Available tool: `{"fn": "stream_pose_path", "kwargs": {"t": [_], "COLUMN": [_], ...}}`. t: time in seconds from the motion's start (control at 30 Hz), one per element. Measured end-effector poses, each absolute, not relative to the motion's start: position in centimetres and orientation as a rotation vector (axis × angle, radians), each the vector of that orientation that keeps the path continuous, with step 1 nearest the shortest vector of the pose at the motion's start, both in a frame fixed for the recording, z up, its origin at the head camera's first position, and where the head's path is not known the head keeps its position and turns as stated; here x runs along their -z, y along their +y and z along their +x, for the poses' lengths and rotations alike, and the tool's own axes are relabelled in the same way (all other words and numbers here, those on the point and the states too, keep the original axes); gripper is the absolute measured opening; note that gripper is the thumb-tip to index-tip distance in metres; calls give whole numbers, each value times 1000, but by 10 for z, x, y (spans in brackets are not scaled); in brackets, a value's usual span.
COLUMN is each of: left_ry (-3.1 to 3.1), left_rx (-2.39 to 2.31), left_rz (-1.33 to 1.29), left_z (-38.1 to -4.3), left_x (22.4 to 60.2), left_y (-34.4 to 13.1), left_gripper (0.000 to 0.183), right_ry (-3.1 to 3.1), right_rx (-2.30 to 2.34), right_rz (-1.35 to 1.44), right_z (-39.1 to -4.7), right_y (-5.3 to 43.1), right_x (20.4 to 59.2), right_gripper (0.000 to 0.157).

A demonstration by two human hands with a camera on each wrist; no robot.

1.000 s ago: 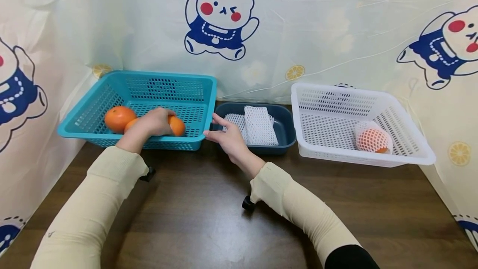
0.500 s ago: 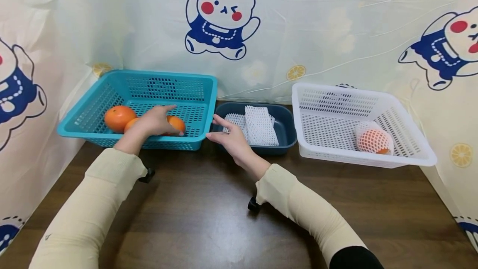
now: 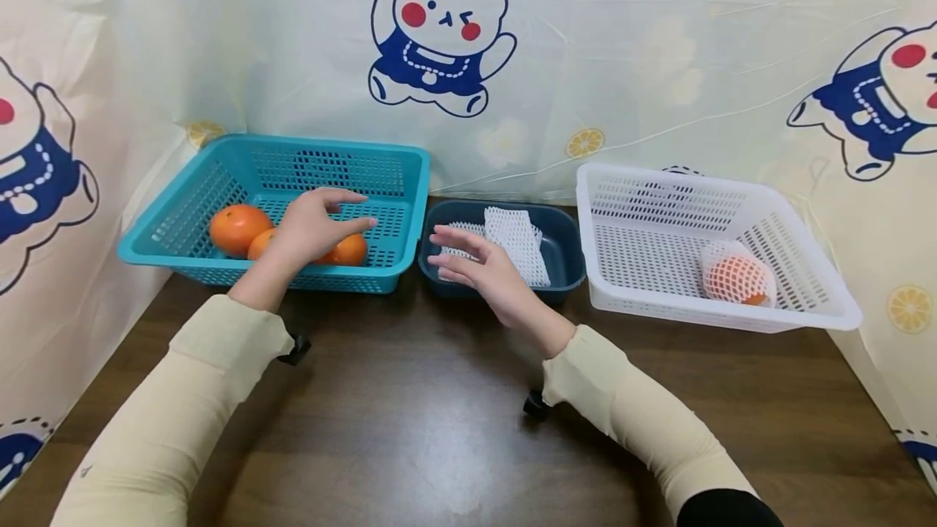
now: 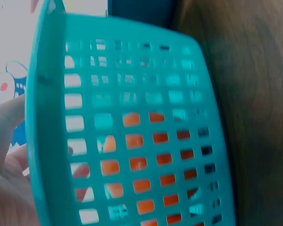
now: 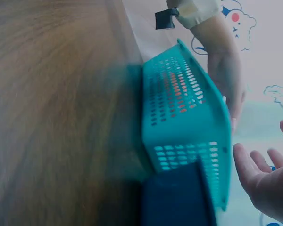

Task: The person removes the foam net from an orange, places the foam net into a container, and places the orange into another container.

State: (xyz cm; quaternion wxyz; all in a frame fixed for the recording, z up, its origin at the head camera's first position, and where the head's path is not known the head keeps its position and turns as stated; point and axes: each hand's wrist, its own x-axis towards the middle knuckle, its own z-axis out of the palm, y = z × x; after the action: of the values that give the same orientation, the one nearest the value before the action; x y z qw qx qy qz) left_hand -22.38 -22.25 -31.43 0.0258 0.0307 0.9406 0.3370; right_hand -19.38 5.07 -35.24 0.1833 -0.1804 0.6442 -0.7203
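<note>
In the head view, several oranges [image 3: 240,230] lie along the front of the teal basket [image 3: 198,269]. My left hand [image 3: 311,226] hovers above another orange [image 3: 350,250], thumb and fingers spread apart, nothing between them. My right hand [image 3: 494,267] is over the dark blue bin [image 3: 565,246], its fingers extended and holding nothing. White foam net sleeves [image 3: 514,242] lie inside that bin, partly hidden by the hand. Through the holes of the teal basket [image 4: 52,117], the left wrist view shows orange fruit. The right hand [image 5: 269,183] appears with loose, parted fingers in the right wrist view.
A white basket [image 3: 721,318] stands at the right, holding one orange in a foam net [image 3: 738,279]. All three containers sit in a row at the back of the brown wooden table [image 3: 410,413], against a printed curtain [image 3: 293,39].
My left hand has come up off the oranges, spreading its fingers. The right hand has moved right, from the teal basket's edge to above the dark blue bin. The view has shifted slightly.
</note>
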Motion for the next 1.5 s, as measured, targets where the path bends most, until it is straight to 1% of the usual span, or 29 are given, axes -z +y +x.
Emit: {"fn": "stream_pose_path", "kwargs": {"t": [0.3, 0.6, 0.73, 0.9, 1.07, 1.23, 1.5], "left_ry": [2969, 2913, 2830, 2735, 2616, 2543, 2346], "left_rx": [-1300, -1433, -1503, -1586, -1659, -1693, -1760], "left_rz": [147, 246, 288, 328, 338, 367, 381], "left_z": [-207, -191, -187, -185, -188, -189, -195], "left_x": [312, 312, 316, 319, 323, 328, 334], "left_y": [-199, -170, -157, -139, -118, -100, -70], "left_gripper": [37, 29, 26, 23, 22, 22, 28], "right_ry": [2098, 2292, 2391, 2505, 2664, 2803, 3026], "right_rx": [1917, 1881, 1851, 1797, 1741, 1779, 1754], "right_rz": [-662, -952, -1012, -996, -896, -848, -662], "right_z": [-182, -171, -168, -166, -162, -164, -169], "right_y": [88, 133, 157, 189, 219, 249, 305], "right_x": [338, 328, 320, 317, 319, 316, 311], "right_gripper": [39, 33, 30, 28, 25, 26, 24]}}
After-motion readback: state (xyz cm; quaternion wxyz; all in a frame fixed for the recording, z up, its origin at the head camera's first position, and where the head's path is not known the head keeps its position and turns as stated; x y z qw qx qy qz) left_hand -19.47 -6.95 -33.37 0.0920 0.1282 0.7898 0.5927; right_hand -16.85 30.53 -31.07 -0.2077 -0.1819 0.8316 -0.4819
